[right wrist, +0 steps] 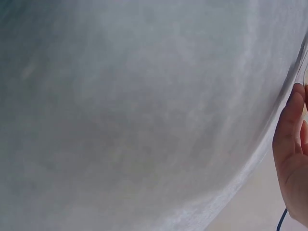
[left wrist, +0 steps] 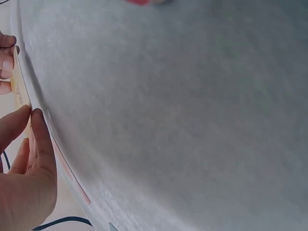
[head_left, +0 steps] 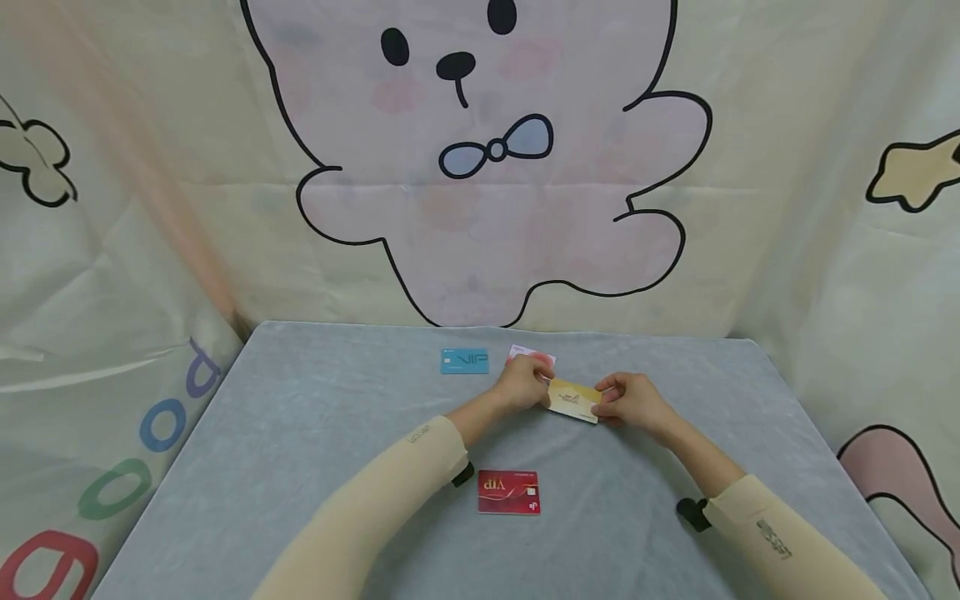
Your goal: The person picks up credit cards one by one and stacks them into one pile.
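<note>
A yellow and cream card [head_left: 575, 401] is held between both hands over the blue-grey cloth. My left hand [head_left: 524, 383] pinches its left end between thumb and fingers, which the left wrist view also shows at the card's edge [left wrist: 20, 82]. My right hand [head_left: 632, 402] pinches the opposite end with thumb and fingertips. Behind the left hand lies a pink and white card [head_left: 534, 354], partly covered by that hand. A light blue VIP card [head_left: 464, 361] lies to its left. Nearer the front, a red VIP card [head_left: 509, 492] lies flat on the cloth.
The table [head_left: 337, 500] wears a soft blue-grey cloth and its back edge meets a curtain [head_left: 487, 242] printed with a cartoon bear. More printed fabric hangs at both sides. Dark wrist straps [head_left: 693, 514] show at the cuffs of the cream sleeves.
</note>
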`<state>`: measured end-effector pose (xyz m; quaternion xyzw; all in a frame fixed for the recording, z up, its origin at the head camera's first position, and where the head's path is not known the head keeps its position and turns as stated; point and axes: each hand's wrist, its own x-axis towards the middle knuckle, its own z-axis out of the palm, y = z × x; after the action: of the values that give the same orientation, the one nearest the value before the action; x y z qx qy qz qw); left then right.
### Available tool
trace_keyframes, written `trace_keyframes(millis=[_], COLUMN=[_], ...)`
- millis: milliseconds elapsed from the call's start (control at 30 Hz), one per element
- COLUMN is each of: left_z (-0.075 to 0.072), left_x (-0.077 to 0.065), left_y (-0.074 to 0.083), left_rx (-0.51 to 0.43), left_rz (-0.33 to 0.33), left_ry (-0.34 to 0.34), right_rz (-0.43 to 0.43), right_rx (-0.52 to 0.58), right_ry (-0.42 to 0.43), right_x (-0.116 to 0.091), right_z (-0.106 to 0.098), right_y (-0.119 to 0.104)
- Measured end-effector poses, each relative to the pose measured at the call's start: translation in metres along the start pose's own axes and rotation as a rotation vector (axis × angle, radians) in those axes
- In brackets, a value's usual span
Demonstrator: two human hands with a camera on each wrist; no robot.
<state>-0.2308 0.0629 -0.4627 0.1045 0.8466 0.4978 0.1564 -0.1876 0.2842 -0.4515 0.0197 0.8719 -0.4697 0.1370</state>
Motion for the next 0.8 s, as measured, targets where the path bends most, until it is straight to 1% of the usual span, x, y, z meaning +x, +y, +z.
trace_keyframes(millis=[100, 167, 300, 433, 667, 800], left_z=[-0.004, -0.006, -0.009, -0.013, -0.018, -0.022], left_x=[-0.001, -0.002, -0.006, -0.010, -0.015, -0.019], left_y=[-0.001, -0.001, 0.000, 0.001, -0.004, -0.008], left_rx=[-0.016, -0.026, -0.041, -0.077, -0.136, -0.184], left_rz=[0.020, 0.022, -0.009, -0.036, -0.045, -0.042], left_ry=[-0.002, -0.003, -0.007, -0.007, -0.006, -0.012], right_rz=[-0.016, -0.023, -0.037, -0.039, -0.045, -0.047], right_rx=[0.028, 0.026, 0.032, 0.047, 0.077, 0.079], right_ry=[-0.012, -0.015, -0.015, -0.008, -0.002, -0.001], right_x=[-0.002, -0.002, -0.004, -0.005, -0.008, -0.010], right_z=[0.001, 0.001, 0.001, 0.001, 0.005, 0.007], right_y=[-0.001, -0.001, -0.002, -0.004, -0.007, -0.011])
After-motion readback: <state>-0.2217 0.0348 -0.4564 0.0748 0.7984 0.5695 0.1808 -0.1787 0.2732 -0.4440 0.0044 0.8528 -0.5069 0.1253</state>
